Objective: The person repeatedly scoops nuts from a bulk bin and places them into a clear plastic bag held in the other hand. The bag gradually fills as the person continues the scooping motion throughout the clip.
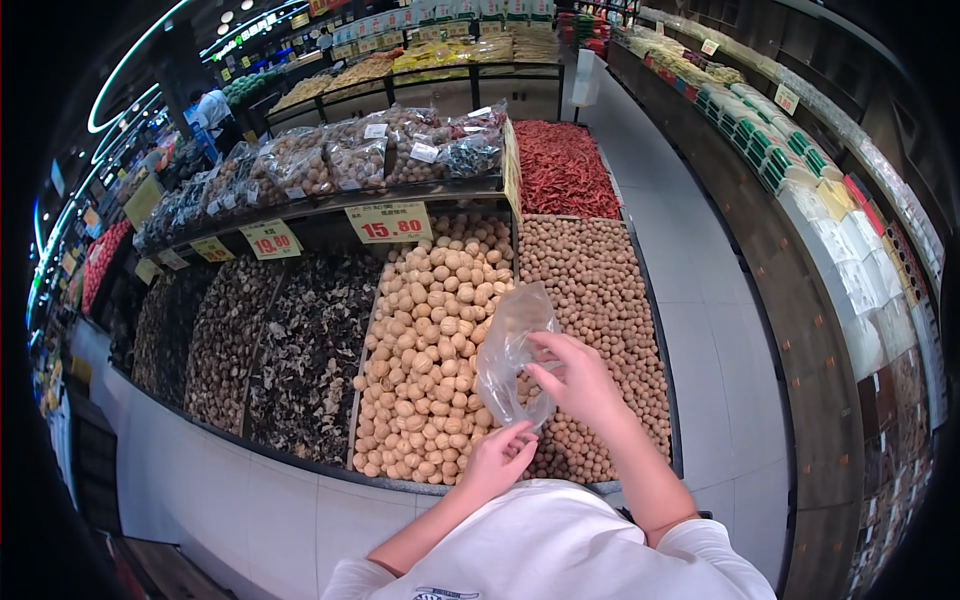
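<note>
A clear plastic bag [517,315] hangs spread above the border of two bulk bins. At its lower end, my left hand [499,459] pinches the film between thumb and fingers. My right hand [577,379] is at the bag's right side, its thumb and fingertips against the film and spaced apart. Whether those fingers grip it I cannot tell. Below and to the left lie pale whole walnuts [424,352]. Small round brown dried fruits, probably longans [592,285], fill the bin under my right hand. I see no contents in the bag.
Black dried fungus [311,352] and dried mushrooms [229,330] fill bins to the left. Dried red chillies [562,169] lie beyond. A shelf of bagged goods [330,161] with price cards [388,223] overhangs the bins. Grey aisle floor [705,337] runs right; a person [214,112] stands far left.
</note>
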